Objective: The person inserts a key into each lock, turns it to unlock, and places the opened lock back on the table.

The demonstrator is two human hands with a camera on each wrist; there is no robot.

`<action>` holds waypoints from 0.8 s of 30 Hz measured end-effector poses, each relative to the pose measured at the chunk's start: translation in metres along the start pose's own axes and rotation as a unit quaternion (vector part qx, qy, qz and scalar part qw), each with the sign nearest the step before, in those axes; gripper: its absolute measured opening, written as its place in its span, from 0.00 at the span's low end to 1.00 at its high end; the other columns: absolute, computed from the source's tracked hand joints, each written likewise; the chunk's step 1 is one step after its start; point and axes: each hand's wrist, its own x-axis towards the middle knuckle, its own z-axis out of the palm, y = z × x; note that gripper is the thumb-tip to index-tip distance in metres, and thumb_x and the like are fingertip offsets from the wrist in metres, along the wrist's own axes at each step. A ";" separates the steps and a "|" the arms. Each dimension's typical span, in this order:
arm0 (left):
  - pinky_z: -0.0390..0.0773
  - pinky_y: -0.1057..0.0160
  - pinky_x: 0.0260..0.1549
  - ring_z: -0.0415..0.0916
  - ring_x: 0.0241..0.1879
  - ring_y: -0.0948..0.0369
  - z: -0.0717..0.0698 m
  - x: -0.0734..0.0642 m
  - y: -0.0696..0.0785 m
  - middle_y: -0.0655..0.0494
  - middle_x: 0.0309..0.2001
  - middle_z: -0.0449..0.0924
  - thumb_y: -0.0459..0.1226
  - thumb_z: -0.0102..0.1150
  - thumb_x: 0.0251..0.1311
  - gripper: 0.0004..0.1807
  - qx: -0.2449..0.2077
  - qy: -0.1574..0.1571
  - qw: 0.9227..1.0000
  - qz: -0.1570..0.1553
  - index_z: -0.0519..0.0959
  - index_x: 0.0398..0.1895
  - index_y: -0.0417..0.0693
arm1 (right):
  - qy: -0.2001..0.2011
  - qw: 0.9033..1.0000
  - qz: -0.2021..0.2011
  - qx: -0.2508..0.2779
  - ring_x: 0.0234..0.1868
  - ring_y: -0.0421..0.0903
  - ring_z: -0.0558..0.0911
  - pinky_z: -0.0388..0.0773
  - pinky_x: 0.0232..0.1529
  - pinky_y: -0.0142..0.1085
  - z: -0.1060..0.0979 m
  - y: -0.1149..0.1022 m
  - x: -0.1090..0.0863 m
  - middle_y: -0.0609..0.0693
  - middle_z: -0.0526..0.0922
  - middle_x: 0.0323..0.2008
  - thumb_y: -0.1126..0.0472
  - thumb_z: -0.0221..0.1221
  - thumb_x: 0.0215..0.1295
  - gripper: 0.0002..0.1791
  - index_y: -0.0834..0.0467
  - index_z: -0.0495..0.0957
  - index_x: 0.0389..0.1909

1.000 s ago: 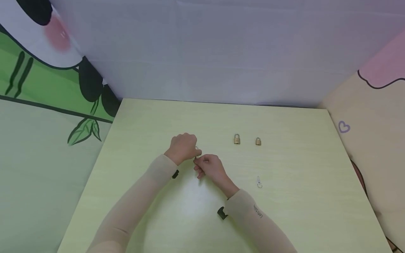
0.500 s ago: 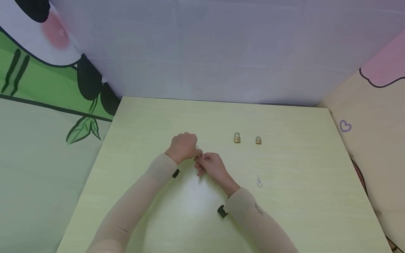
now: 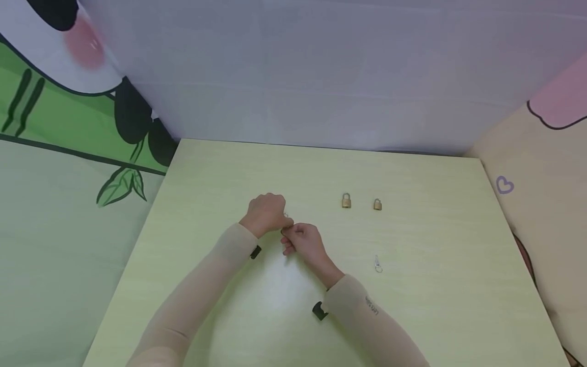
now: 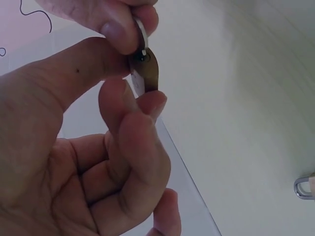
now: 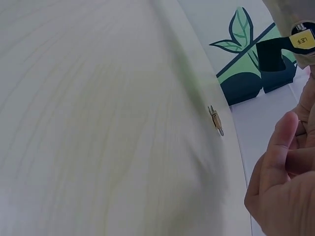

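Note:
My left hand pinches a small brass padlock between thumb and fingers, seen close up in the left wrist view. My right hand meets it from the near right, its thumb and finger pinching a thin silver key right at the padlock's end. Fingers cover much of both. Below the hands in the right wrist view lies another brass item with metal ends, on the table. A silver loop peeks out beside my left hand in the head view.
Two brass padlocks, a larger one and a smaller one, stand apart to the right of my hands on the pale wooden table. Nearer me lies a small silver key with a ring. Printed cloth walls surround the table.
Both hands stay together in nearly the same place, the right fingers having shifted slightly toward the left hand. The head view itself has moved a little; the things on the table lie unchanged.

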 end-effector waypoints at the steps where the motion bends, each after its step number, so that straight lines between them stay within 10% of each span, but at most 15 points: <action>1: 0.57 0.64 0.16 0.56 0.16 0.62 0.001 0.000 0.000 0.60 0.14 0.57 0.45 0.65 0.53 0.21 -0.001 0.000 1.000 -0.002 0.65 0.14 0.50 | 0.002 1.000 -0.002 0.001 0.17 0.42 0.80 0.82 0.27 0.37 0.000 0.001 0.000 0.65 0.82 0.28 0.66 0.58 0.71 0.14 0.78 0.77 0.38; 24: 0.54 0.66 0.16 0.52 0.16 0.63 0.002 0.001 -0.001 0.60 0.15 0.55 0.44 0.62 0.54 0.21 -0.023 -0.002 1.000 -0.018 0.61 0.14 0.50 | 0.022 0.999 -0.026 0.011 0.20 0.42 0.81 0.82 0.30 0.37 0.000 0.006 0.001 0.70 0.83 0.34 0.63 0.57 0.73 0.15 0.75 0.79 0.40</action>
